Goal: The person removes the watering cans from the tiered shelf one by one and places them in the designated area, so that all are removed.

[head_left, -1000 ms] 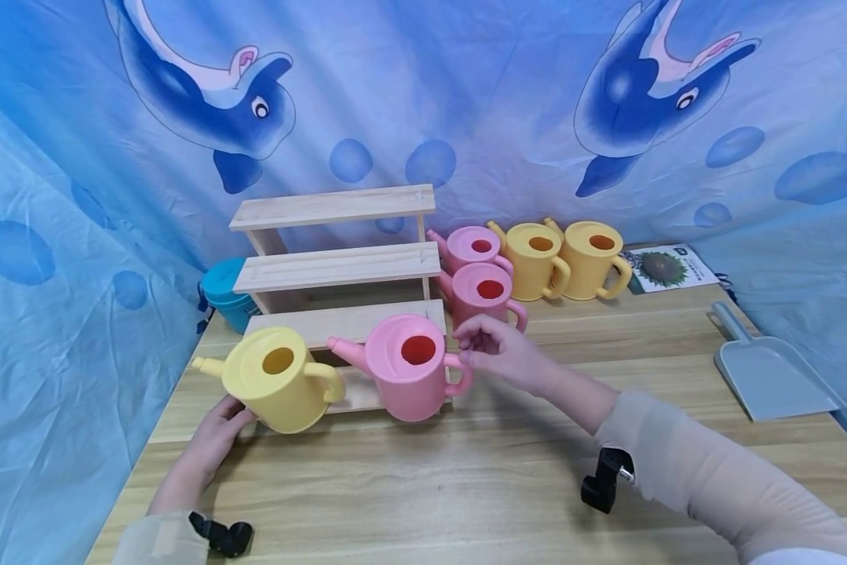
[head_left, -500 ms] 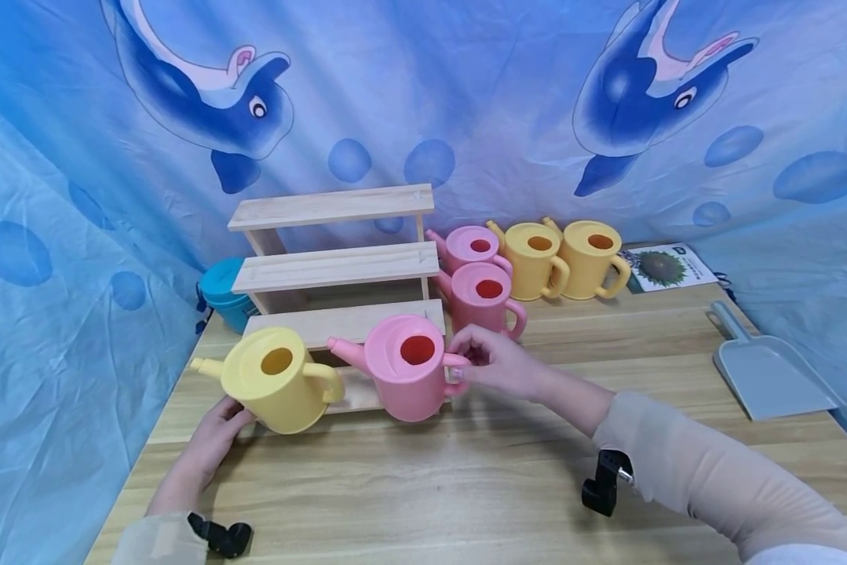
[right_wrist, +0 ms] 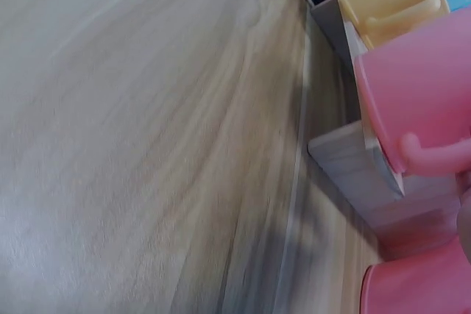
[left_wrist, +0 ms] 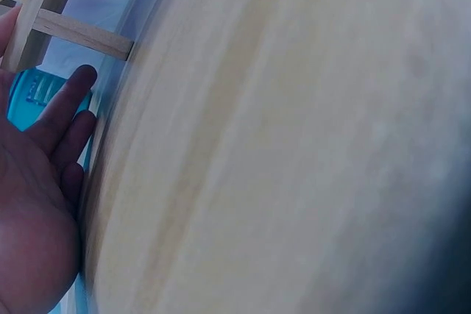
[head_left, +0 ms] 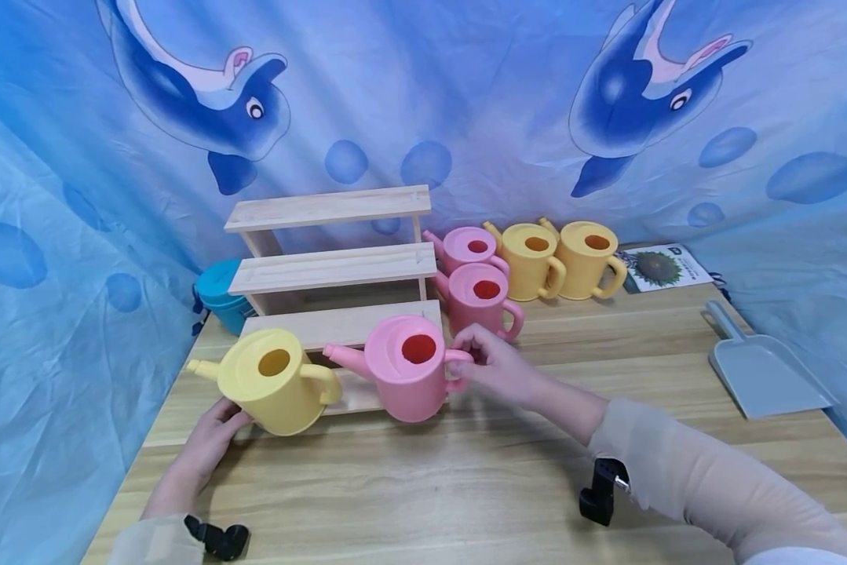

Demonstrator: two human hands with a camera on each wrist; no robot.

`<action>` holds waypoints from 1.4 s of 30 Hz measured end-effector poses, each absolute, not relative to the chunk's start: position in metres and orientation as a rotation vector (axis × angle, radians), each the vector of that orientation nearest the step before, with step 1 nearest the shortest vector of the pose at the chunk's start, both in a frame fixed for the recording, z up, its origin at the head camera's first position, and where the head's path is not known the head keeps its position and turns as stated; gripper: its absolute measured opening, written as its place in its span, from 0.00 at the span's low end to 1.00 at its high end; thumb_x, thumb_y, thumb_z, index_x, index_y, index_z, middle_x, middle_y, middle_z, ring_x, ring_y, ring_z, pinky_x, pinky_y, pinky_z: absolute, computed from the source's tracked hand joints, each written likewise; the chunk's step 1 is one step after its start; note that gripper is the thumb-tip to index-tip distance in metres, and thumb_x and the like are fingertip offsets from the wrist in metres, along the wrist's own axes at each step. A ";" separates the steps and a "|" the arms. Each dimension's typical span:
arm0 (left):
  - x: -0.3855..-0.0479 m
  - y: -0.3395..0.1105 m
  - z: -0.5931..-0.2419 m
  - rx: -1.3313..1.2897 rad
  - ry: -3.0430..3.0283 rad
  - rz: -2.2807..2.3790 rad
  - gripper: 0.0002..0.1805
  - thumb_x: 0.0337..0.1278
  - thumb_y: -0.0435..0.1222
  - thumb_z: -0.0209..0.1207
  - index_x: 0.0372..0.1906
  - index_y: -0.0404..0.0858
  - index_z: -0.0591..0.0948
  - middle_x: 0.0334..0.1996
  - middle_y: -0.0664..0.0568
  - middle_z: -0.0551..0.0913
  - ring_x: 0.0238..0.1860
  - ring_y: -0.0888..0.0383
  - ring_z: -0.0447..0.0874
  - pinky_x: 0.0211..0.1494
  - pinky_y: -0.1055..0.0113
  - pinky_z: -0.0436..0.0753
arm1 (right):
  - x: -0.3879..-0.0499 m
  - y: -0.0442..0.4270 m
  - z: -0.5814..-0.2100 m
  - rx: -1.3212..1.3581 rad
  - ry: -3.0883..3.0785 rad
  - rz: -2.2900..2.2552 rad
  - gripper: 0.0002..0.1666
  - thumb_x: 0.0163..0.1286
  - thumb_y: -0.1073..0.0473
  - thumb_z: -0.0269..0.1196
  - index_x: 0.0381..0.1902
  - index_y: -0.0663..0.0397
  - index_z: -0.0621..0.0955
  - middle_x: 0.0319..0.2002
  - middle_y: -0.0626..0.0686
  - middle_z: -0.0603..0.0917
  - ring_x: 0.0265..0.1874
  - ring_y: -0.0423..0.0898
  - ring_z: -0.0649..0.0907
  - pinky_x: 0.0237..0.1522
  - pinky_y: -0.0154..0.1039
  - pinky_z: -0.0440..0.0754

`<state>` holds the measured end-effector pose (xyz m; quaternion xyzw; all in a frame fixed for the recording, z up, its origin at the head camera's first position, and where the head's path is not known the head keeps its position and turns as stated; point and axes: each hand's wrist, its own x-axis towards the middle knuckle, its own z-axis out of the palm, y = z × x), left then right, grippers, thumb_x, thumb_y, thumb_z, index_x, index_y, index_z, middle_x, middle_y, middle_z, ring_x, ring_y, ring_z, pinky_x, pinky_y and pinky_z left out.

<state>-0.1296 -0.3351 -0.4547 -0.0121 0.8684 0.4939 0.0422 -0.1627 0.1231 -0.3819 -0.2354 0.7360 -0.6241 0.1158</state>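
Observation:
Two watering cans stand side by side on the lowest tier of a wooden tiered shelf (head_left: pixel 334 267): a yellow watering can (head_left: pixel 264 384) on the left and a pink watering can (head_left: pixel 402 384) on the right, spouts to the left. My right hand (head_left: pixel 497 367) pinches the pink can's handle with thumb and fingers. At the shelf's left end, beside the yellow can, my left hand (head_left: pixel 209 441) rests against the lowest tier. Its fingertips are hidden in the head view; in the left wrist view several fingers (left_wrist: pixel 66 112) extend loosely under the plank, holding no can.
Right of the shelf stand two more pink watering cans (head_left: pixel 481 302) and two yellow ones (head_left: pixel 529 267). A seed packet (head_left: pixel 666 267) lies behind, and a grey dustpan (head_left: pixel 769 373) at the far right. A teal bucket (head_left: pixel 221 294) sits left of the shelf, before a blue curtain.
My right hand has moved slightly left onto the pink can's handle and now pinches it. The cans and my left hand have hardly moved.

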 end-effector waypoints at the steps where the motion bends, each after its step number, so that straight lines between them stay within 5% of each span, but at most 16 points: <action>1: -0.130 -0.335 -0.455 -0.036 2.656 1.512 0.27 0.67 0.46 0.52 0.63 0.35 0.66 0.47 0.72 0.70 0.50 0.75 0.63 0.48 0.83 0.63 | -0.162 0.123 -0.382 -0.681 2.142 -1.856 0.14 0.64 0.67 0.62 0.46 0.59 0.70 0.35 0.58 0.75 0.37 0.56 0.77 0.37 0.47 0.82; 16: -0.131 -0.332 -0.453 -0.046 2.659 1.488 0.28 0.66 0.47 0.51 0.64 0.34 0.65 0.52 0.60 0.71 0.50 0.74 0.63 0.48 0.82 0.63 | -0.160 0.129 -0.383 -0.571 2.155 -2.017 0.17 0.62 0.64 0.64 0.45 0.59 0.70 0.43 0.59 0.72 0.42 0.59 0.75 0.37 0.60 0.79; 31: -0.132 -0.336 -0.455 -0.014 2.654 1.529 0.25 0.67 0.43 0.52 0.63 0.35 0.66 0.44 0.78 0.69 0.49 0.77 0.63 0.47 0.83 0.64 | -0.167 0.161 -0.348 -0.521 2.314 -2.255 0.17 0.64 0.63 0.62 0.46 0.68 0.72 0.38 0.54 0.74 0.37 0.45 0.75 0.34 0.33 0.80; 37: -0.133 -0.335 -0.453 -0.026 2.660 1.486 0.28 0.67 0.44 0.52 0.65 0.33 0.63 0.52 0.65 0.69 0.51 0.75 0.61 0.48 0.83 0.63 | -0.170 0.174 -0.332 -0.584 2.085 -2.592 0.09 0.63 0.66 0.62 0.41 0.55 0.76 0.36 0.52 0.77 0.32 0.43 0.76 0.30 0.30 0.79; 42: -0.132 -0.335 -0.453 -0.039 2.664 1.465 0.28 0.67 0.45 0.51 0.65 0.34 0.64 0.58 0.48 0.69 0.50 0.76 0.62 0.49 0.80 0.64 | -0.177 0.185 -0.321 -0.593 1.983 -2.783 0.10 0.62 0.71 0.60 0.41 0.59 0.76 0.35 0.54 0.77 0.30 0.45 0.76 0.26 0.32 0.81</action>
